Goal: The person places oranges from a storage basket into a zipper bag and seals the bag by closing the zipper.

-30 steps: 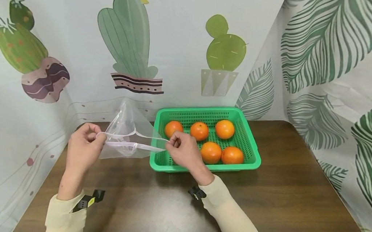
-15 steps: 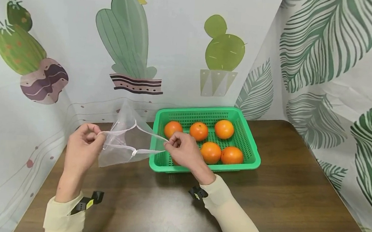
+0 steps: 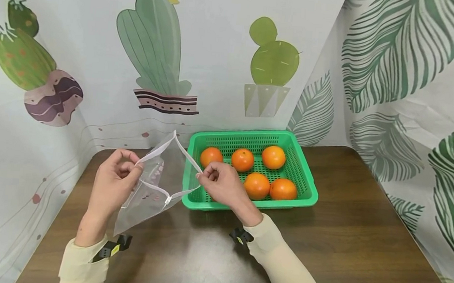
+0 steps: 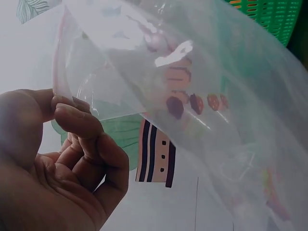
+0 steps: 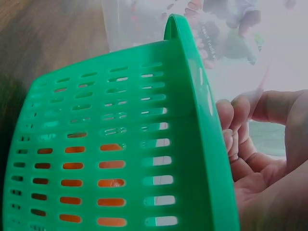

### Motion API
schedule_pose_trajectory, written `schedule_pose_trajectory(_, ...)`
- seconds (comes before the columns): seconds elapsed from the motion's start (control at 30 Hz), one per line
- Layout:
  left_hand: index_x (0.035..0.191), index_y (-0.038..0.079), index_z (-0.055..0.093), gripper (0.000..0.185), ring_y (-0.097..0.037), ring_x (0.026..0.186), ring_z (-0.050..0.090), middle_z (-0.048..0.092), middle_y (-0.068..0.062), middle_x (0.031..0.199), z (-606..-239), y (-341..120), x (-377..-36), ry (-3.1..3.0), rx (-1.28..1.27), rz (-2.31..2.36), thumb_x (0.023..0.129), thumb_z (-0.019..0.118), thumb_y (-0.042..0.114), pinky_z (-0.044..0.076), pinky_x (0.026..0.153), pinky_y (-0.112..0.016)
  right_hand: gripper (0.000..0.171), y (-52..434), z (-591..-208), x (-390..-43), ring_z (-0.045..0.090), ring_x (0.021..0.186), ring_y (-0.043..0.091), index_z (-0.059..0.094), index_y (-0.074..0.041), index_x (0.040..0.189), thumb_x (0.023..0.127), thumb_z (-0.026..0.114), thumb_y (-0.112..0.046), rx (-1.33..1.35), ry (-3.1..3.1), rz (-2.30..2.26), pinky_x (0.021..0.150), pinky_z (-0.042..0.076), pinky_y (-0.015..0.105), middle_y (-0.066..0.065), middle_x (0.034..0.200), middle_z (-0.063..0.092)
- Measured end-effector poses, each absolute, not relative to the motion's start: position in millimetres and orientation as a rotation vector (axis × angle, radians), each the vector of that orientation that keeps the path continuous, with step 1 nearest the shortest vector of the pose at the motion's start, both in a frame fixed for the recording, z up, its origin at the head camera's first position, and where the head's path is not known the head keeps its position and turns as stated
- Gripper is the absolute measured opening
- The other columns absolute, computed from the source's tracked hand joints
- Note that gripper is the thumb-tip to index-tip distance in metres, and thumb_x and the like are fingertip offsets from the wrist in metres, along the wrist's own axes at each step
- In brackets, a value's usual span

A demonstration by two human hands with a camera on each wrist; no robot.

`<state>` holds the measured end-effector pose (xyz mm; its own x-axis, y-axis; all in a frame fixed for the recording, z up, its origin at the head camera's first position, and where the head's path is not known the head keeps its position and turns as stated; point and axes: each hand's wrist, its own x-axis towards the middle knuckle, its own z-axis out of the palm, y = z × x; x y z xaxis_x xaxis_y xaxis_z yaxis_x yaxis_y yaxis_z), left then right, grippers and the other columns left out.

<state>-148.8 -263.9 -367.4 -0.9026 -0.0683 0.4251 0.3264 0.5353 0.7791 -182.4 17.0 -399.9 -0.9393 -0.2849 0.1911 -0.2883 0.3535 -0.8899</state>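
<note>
Left of centre in the head view, both hands pinch the clear plastic zip bag (image 3: 156, 180), left hand (image 3: 113, 181) and right hand (image 3: 221, 183) on opposite rims, spreading its mouth beside the green slotted plastic basket (image 3: 308, 179) of oranges (image 3: 257, 186) on the brown tabletop (image 3: 362, 250).

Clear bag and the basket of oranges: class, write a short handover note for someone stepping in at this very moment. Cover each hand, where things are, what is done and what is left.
Left hand: pinches the left edge of the clear bag at its mouth.
Right hand: pinches the right edge of the same mouth, beside the green basket.
Where things are: the bag hangs above the brown table, left of the basket. Five oranges lie in the basket.
Done: the bag's mouth is pulled open.
Left: nothing is in the bag, so probably every orange is yet to go in.
</note>
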Motion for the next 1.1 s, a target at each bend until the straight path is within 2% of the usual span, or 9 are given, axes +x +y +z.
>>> schedule_pose_trajectory(0.33,0.110,0.003,0.062,0.012,-0.006,0.045,0.048,0.059,0.000,0.061,-370,-256,-149,-2.331,-0.280,-1.361,0.100,0.068,-0.001,0.039,0.041,-0.020,0.014,18,-401,-180,0.057,0.065,0.013,0.067,-0.014,0.088,0.099,0.072,-0.020,0.592,-2.600,1.704,0.058,0.044,0.026,-0.003,0.075,0.066)
schedule_pose_trajectory(0.6,0.110,0.001,0.061,0.011,-0.010,0.046,0.055,0.062,-0.003,0.063,-369,-252,-149,-2.347,-0.298,-1.414,0.101,0.067,0.001,0.048,0.045,-0.021,0.014,19,-400,-181,0.057,0.066,0.013,0.067,-0.013,0.089,0.099,0.071,-0.023,0.601,-2.616,1.679,0.061,0.044,0.027,-0.002,0.075,0.066)
schedule_pose_trajectory(0.83,0.113,0.004,0.060,0.013,-0.014,0.045,0.057,0.063,-0.006,0.065,-369,-249,-146,-2.388,-0.286,-1.444,0.103,0.068,0.007,0.042,0.034,-0.026,0.013,21,-397,-182,0.058,0.067,0.012,0.068,-0.015,0.091,0.099,0.072,-0.025,0.611,-2.644,1.670,0.063,0.046,0.027,-0.003,0.076,0.067)
schedule_pose_trajectory(1.1,0.111,0.005,0.060,0.011,-0.013,0.043,0.053,0.062,-0.007,0.064,-370,-247,-148,-2.401,-0.283,-1.457,0.104,0.068,0.009,0.038,0.032,-0.027,0.013,25,-396,-184,0.061,0.071,0.014,0.068,-0.014,0.092,0.098,0.074,-0.024,0.602,-2.643,1.659,0.068,0.050,0.028,-0.002,0.078,0.067)
